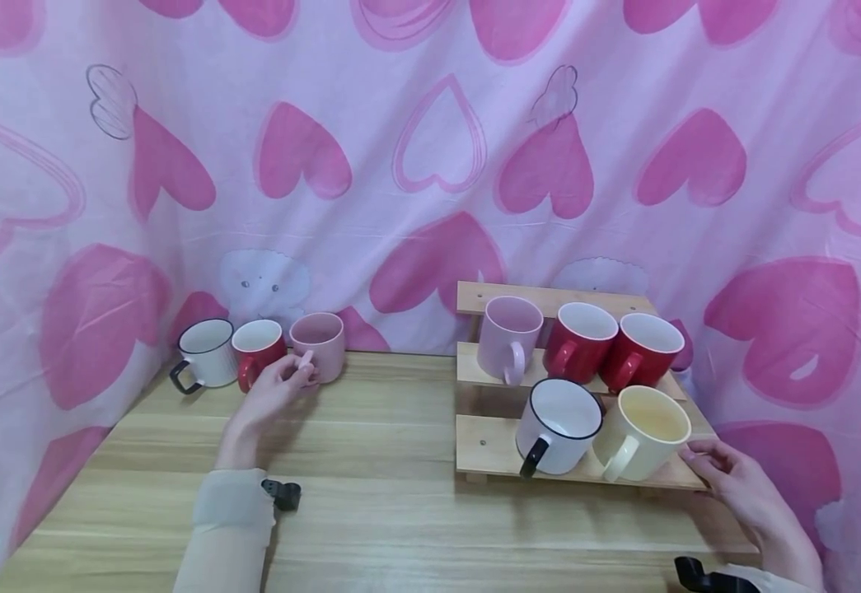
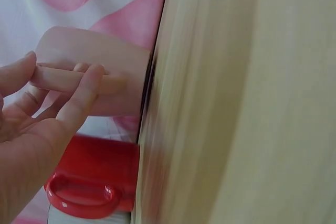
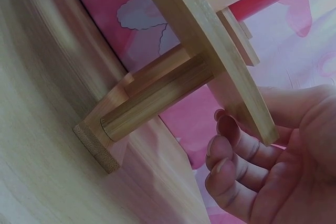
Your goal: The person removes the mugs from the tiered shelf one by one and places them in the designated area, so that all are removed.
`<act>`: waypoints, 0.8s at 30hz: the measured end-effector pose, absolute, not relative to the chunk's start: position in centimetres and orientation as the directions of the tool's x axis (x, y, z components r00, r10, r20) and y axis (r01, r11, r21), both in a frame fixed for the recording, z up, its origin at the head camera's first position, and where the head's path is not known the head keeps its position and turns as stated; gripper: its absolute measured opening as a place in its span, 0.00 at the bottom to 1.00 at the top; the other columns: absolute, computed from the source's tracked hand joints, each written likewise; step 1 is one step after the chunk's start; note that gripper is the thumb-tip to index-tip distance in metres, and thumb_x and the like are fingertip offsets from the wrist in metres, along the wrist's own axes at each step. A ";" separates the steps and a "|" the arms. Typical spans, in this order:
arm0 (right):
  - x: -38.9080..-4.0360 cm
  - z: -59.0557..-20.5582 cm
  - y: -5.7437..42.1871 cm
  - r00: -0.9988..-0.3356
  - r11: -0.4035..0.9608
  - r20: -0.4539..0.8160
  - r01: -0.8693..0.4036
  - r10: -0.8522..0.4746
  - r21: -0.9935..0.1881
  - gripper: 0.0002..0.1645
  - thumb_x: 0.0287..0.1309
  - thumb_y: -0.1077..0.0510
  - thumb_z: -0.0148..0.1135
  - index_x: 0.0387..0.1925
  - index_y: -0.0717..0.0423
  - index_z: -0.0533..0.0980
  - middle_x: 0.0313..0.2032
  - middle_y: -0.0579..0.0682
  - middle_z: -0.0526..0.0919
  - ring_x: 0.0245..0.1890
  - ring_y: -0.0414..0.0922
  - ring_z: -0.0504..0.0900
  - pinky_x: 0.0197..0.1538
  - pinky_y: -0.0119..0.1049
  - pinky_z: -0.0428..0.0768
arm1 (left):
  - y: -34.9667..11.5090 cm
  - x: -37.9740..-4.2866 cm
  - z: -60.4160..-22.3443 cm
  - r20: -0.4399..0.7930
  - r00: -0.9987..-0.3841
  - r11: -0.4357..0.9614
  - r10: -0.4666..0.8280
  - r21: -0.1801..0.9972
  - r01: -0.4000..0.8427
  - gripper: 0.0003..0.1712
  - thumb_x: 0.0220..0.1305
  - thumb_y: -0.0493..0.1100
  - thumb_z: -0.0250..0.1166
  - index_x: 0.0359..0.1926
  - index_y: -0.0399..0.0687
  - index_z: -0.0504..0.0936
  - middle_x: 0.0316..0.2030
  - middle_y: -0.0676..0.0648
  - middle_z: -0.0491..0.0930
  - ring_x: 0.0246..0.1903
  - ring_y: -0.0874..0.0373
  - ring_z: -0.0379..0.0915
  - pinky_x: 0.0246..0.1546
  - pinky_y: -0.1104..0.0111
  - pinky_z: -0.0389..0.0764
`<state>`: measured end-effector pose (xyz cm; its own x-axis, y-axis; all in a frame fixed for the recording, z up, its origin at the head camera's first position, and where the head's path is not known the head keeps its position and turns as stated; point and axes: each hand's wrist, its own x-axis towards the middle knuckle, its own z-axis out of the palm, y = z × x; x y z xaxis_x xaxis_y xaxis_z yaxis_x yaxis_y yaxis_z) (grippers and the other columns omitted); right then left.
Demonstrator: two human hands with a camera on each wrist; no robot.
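At the back left of the table, my left hand pinches the handle of a dusty-pink mug between thumb and fingers. In the left wrist view that handle lies between the fingertips, and the mug stands upright on the table. Beside it are a red mug and a white mug with a black rim and handle. My right hand holds the right end of the lowest board of a wooden rack; in the right wrist view, the fingers curl under the board.
On the rack's middle tier stand a light-pink mug and two red mugs. A black-rimmed white mug and a cream mug occupy the front tier. Behind the table hangs a heart-print curtain.
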<state>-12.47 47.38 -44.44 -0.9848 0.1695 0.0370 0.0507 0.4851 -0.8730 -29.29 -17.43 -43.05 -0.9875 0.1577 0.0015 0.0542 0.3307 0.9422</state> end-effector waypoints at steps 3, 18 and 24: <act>-12.6 -44.5 47.2 -0.985 0.481 0.029 0.058 0.172 -0.875 0.06 0.69 0.56 0.58 0.43 0.53 0.78 0.34 0.34 0.79 0.35 0.30 0.75 0.34 0.33 0.81 | -18.1 -29.3 -43.2 0.012 -0.985 0.311 0.173 0.948 0.066 0.22 0.75 0.50 0.52 0.53 0.32 0.71 0.53 0.33 0.74 0.56 0.40 0.73 0.61 0.52 0.69; -12.7 -44.4 47.6 -0.989 0.481 0.037 0.035 0.140 -0.876 0.07 0.70 0.57 0.57 0.45 0.53 0.78 0.36 0.32 0.80 0.36 0.29 0.75 0.34 0.33 0.81 | -19.4 -29.2 -43.8 0.005 -0.972 0.256 0.233 0.964 0.067 0.20 0.75 0.46 0.53 0.51 0.30 0.68 0.55 0.31 0.72 0.57 0.37 0.70 0.60 0.55 0.70; -12.6 -44.5 47.5 -0.987 0.492 0.049 0.033 0.152 -0.870 0.06 0.69 0.57 0.58 0.43 0.52 0.78 0.34 0.34 0.79 0.34 0.30 0.74 0.32 0.32 0.80 | -19.4 -29.1 -43.7 -0.002 -0.966 0.251 0.257 0.966 0.065 0.20 0.75 0.45 0.53 0.53 0.29 0.67 0.56 0.30 0.70 0.58 0.37 0.70 0.61 0.54 0.69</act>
<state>-12.65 47.46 -44.48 -0.9872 0.1521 0.0487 0.0329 0.4919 -0.8700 -29.08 -19.40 -43.71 -0.9664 0.2570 -0.0019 0.0648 0.2507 0.9659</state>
